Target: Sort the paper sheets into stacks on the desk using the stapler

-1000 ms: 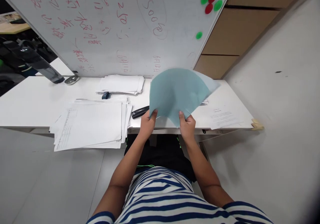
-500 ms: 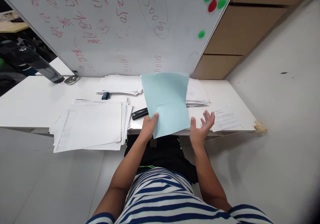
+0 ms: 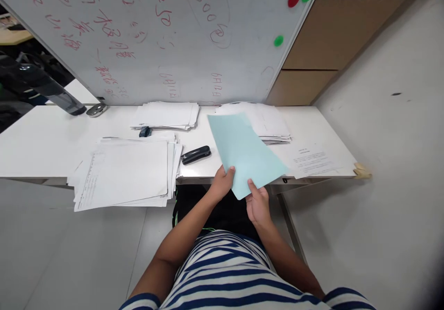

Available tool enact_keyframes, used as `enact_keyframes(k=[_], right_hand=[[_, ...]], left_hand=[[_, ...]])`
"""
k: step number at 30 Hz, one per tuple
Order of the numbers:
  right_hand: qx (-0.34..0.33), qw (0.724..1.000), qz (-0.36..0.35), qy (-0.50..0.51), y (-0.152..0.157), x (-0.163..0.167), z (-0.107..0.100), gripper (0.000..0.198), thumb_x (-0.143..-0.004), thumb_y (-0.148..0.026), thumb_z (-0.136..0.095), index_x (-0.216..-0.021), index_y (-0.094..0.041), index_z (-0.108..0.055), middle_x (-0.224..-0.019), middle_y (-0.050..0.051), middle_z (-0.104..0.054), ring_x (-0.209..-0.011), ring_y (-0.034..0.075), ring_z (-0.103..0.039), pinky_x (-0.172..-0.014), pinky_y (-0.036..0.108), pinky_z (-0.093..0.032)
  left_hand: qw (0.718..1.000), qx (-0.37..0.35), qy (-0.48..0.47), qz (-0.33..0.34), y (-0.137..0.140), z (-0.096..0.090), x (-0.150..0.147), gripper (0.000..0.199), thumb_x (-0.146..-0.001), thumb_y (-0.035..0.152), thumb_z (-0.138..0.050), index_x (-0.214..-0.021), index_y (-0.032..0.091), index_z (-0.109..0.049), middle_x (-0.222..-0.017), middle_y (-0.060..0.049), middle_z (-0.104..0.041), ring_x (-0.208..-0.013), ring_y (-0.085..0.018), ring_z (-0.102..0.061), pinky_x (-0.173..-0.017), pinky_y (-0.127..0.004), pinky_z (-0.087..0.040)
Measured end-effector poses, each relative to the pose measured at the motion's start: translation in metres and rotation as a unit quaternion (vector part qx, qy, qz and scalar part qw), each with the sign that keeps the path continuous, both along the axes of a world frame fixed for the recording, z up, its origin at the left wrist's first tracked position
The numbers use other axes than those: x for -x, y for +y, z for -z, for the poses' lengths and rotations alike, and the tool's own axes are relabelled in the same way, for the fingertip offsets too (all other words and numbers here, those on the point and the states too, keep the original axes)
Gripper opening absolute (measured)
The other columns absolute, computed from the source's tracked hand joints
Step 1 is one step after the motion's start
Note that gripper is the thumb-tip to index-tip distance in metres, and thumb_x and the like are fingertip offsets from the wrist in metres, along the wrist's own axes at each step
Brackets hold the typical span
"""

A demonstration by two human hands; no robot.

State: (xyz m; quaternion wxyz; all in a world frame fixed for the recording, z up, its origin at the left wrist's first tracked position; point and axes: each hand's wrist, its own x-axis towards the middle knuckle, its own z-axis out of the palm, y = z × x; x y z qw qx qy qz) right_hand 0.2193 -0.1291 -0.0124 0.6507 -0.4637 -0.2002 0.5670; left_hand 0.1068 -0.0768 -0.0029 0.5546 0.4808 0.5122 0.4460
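Observation:
A light blue sheet of paper (image 3: 244, 150) is held above the desk's front edge, tilted with its far end to the left. My left hand (image 3: 224, 183) pinches its left side, thumb on top. At the near edge, my right hand (image 3: 258, 203) grips the same sheet, thumb above and fingers beneath. A black stapler (image 3: 196, 155) lies on the desk just left of the sheet. Behind the sheet, a stack of white papers (image 3: 267, 120) is partly covered by it.
On the white desk (image 3: 52, 143), a large paper pile (image 3: 132, 169) overhangs the front edge at left. Another stack (image 3: 166, 115), a small dark blue object (image 3: 144, 131), a mouse (image 3: 96, 110) and a printed sheet (image 3: 308, 160) lie there too. A whiteboard (image 3: 187, 60) stands behind; a bottle (image 3: 52, 88) leans at left.
My right hand, open and apart from the paper before, has come in and taken hold of its near edge. The blue sheet has turned and shifted right, uncovering the stapler.

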Motion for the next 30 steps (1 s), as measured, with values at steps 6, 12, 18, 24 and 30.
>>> enact_keyframes(k=[6, 12, 18, 24, 30], right_hand=[[0.059, 0.998, 0.027, 0.014, 0.009, -0.015, 0.007, 0.05, -0.071, -0.033, -0.08, -0.117, -0.019, -0.065, -0.117, 0.006, -0.073, -0.112, 0.024, -0.067, -0.103, 0.042, -0.053], [0.114, 0.988, 0.083, -0.059, 0.01, -0.068, 0.016, 0.046, -0.064, -0.032, -0.084, -0.105, -0.017, -0.07, -0.112, 0.006, -0.074, -0.099, 0.022, -0.071, -0.087, 0.032, -0.06], [0.159, 0.978, 0.056, -0.122, 0.004, -0.133, 0.018, 0.046, -0.057, -0.032, -0.088, -0.097, -0.016, -0.071, -0.093, 0.005, -0.078, -0.079, 0.021, -0.073, -0.064, 0.026, -0.061], [0.173, 0.972, -0.015, -0.159, 0.0, -0.168, 0.018, 0.042, -0.057, -0.033, -0.088, -0.094, -0.018, -0.073, -0.088, 0.005, -0.078, -0.069, 0.022, -0.072, -0.056, 0.028, -0.059], [0.18, 0.96, -0.121, -0.179, -0.002, -0.16, 0.015, 0.04, -0.063, -0.038, -0.085, -0.096, -0.019, -0.072, -0.097, 0.01, -0.077, -0.08, 0.029, -0.074, -0.063, 0.036, -0.06]], left_hand=[[0.981, -0.103, 0.162, 0.037, -0.005, -0.011, 0.01, 0.045, -0.097, 0.041, -0.041, -0.136, 0.022, -0.05, -0.13, -0.012, -0.063, -0.114, -0.027, -0.062, -0.096, -0.044, -0.049], [0.856, -0.244, 0.443, -0.109, 0.031, -0.02, 0.06, 0.049, -0.096, 0.028, -0.038, -0.143, 0.016, -0.043, -0.147, -0.015, -0.048, -0.14, -0.03, -0.039, -0.113, -0.049, -0.033], [0.771, -0.173, 0.593, -0.155, 0.051, 0.006, 0.089, 0.047, -0.092, 0.045, -0.052, -0.13, 0.018, -0.056, -0.125, -0.016, -0.063, -0.123, -0.035, -0.05, -0.107, -0.053, -0.032], [0.785, -0.219, 0.559, -0.154, 0.05, 0.017, 0.098, 0.038, -0.091, 0.048, -0.055, -0.12, 0.025, -0.06, -0.117, -0.01, -0.067, -0.113, -0.029, -0.055, -0.099, -0.044, -0.035], [0.8, -0.243, 0.528, -0.151, 0.047, 0.016, 0.101, 0.037, -0.091, 0.048, -0.055, -0.12, 0.025, -0.059, -0.119, -0.007, -0.068, -0.113, -0.027, -0.055, -0.097, -0.04, -0.035]])
